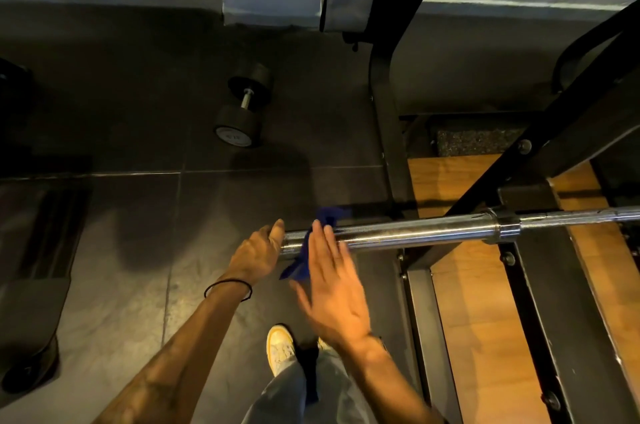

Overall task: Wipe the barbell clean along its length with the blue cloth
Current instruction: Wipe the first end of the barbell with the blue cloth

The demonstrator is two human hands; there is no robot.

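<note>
Barbell (415, 233) horizontal on black rack (485, 188), chrome sleeve end pointing left. Blue cloth (304, 261) draped over sleeve near its left end. Left hand (258, 252) cups bar's end, fingers curled round tip. Right hand (332, 288) flat, fingers straight, pressing cloth against sleeve. Dumbbell (242, 105) on dark floor (121, 112), far left of bar.

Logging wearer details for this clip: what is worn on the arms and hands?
Both forearms are bare, with no sleeves and no gloves. The left hand has a thin black band round its wrist. The right hand shows no band, watch or ring.
</note>
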